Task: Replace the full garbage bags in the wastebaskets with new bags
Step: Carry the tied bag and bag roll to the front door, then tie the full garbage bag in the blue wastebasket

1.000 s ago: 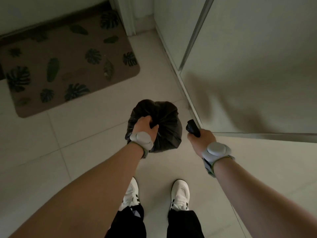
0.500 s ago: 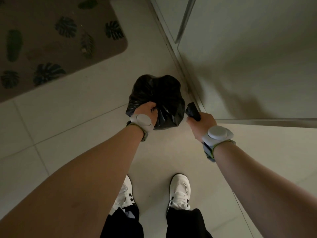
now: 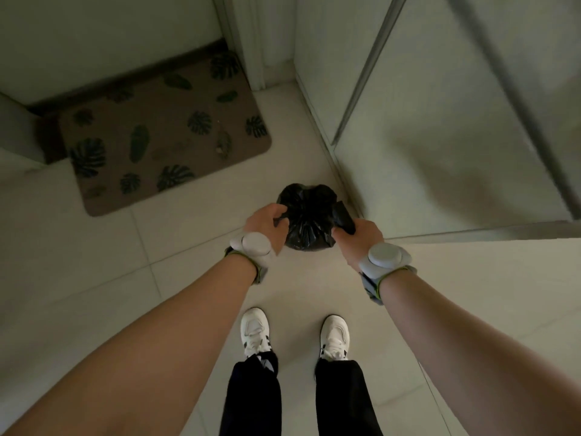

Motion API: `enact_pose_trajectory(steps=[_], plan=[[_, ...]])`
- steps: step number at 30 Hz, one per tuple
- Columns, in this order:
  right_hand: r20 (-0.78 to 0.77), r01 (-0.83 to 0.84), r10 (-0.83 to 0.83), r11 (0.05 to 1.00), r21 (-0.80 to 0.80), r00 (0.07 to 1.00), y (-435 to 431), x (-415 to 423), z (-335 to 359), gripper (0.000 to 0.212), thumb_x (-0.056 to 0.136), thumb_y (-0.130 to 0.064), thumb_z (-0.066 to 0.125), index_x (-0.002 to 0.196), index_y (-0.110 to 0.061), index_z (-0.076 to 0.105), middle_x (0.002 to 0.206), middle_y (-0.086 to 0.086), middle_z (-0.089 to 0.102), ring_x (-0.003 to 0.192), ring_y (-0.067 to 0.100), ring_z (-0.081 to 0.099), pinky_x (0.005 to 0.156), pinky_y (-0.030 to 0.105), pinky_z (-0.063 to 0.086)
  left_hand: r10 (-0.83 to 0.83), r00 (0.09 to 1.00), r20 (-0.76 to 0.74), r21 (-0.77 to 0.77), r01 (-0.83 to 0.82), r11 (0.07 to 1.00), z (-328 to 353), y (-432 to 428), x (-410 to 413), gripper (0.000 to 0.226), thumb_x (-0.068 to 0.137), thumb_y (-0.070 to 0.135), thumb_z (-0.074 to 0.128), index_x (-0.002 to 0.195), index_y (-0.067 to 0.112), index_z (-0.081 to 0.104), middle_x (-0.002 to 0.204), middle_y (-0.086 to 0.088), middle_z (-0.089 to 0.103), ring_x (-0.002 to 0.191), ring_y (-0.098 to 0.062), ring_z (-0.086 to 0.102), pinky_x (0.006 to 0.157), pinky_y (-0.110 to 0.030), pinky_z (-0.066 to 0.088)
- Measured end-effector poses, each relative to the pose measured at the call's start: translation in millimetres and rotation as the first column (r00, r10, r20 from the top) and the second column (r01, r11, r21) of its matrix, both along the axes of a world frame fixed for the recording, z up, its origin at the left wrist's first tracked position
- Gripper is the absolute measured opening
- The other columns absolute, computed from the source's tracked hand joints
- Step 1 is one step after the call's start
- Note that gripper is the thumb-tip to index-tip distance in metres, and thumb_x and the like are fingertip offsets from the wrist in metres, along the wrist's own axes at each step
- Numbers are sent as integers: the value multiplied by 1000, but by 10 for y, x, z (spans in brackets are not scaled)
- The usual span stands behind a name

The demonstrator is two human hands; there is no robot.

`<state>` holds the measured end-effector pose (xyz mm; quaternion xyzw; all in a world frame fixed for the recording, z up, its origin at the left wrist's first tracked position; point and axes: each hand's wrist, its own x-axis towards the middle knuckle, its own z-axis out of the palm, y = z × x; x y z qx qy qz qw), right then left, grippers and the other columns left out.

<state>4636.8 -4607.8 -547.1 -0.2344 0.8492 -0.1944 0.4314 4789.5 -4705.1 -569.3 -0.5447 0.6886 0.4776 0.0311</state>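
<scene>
A full black garbage bag [image 3: 306,215] hangs above the tiled floor in front of me, its gathered top pointing toward me. My left hand [image 3: 267,225] grips the bunched plastic on the bag's left side. My right hand [image 3: 358,237] is curled round a small black roll or strip of plastic [image 3: 344,217] that lies against the bag's right side. Whether that piece belongs to the bag I cannot tell. No wastebasket is in view.
A brown doormat [image 3: 163,133] with dark leaf prints lies on the floor at the upper left, before a doorway. A pale wall or cabinet face [image 3: 440,136] with metal trim rises close on the right. My white shoes [image 3: 254,332] stand below the bag.
My right hand has moved left and now lies against the bag's right side. The bag sits farther from the camera, and the view has tilted up to show more of the mat.
</scene>
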Motion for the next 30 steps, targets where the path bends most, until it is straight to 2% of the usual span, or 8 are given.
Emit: enact_pose_trajectory(steps=[6, 10, 15, 20, 24, 26, 28, 30], plan=[[15, -77, 78, 995, -58, 997, 134, 197, 1190, 21, 90, -28, 53, 73, -16, 58, 61, 4, 54, 57, 23, 51, 57, 28, 38, 24, 999, -43, -94, -28, 995, 1339, 255, 179, 35, 95, 22, 50, 129, 15, 53, 130, -2, 57, 120, -19, 53, 93, -20, 36], [-46, -92, 88, 991, -99, 995, 428, 302, 1978, 25, 88, -29, 55, 63, -24, 53, 59, -1, 53, 60, 23, 53, 58, 28, 38, 31, 993, -117, -113, -45, 993, 2168, 557, 265, 33, 94, 22, 51, 126, 16, 55, 127, 0, 59, 117, -16, 55, 87, -17, 37], [-124, -37, 17, 987, -158, 992, 996, 383, 2687, 22, 85, -29, 57, 65, -27, 47, 59, -7, 50, 57, 16, 49, 51, 24, 33, -136, 968, -212, -183, 98, 978, 2876, 989, 122, 29, 94, 29, 52, 121, 20, 57, 116, 4, 64, 105, -13, 60, 84, -19, 43], [-165, 36, -66, 983, -178, 984, 1590, 321, 3038, 12, 88, -27, 53, 80, -18, 52, 65, -4, 50, 65, 21, 52, 50, 25, 35, -296, 922, -251, -145, 267, 953, 3302, 1506, -277, 30, 94, 34, 52, 118, 17, 60, 107, 2, 64, 100, -15, 60, 88, -26, 46], [-225, 111, -170, 961, -253, 959, 2258, 73, 3227, 16, 87, -27, 55, 73, -20, 50, 67, -5, 52, 67, 20, 52, 56, 25, 36, -361, 899, -249, -91, 350, 932, 3526, 2156, -793, 35, 89, 43, 57, 102, 12, 64, 91, -1, 65, 86, -20, 62, 74, -28, 45], [-235, 105, -171, 957, -270, 957, 2483, -77, 3245, 6, 85, -22, 58, 88, -18, 59, 81, -2, 61, 78, 20, 58, 65, 27, 43, -366, 901, -232, -83, 357, 931, 3556, 2368, -1007, 33, 87, 46, 58, 92, 14, 63, 82, 0, 65, 79, -19, 62, 71, -29, 45], [-208, 171, -237, 942, -289, 949, 2871, -328, 3262, 20, 83, -22, 61, 102, -16, 60, 93, 3, 66, 85, 23, 62, 73, 34, 51, -369, 890, -267, -61, 367, 928, 3573, 2674, -1336, 26, 89, 41, 57, 90, 15, 61, 81, 0, 65, 79, -19, 64, 70, -28, 47], [-138, 235, -287, 923, -305, 948, 3216, -533, 3312, 28, 83, -21, 63, 109, -15, 57, 93, 6, 65, 80, 25, 63, 73, 37, 54, -310, 893, -326, -28, 319, 947, 3597, 2924, -1613, 23, 93, 34, 53, 92, 11, 58, 86, -6, 67, 75, -20, 67, 61, -23, 50]])
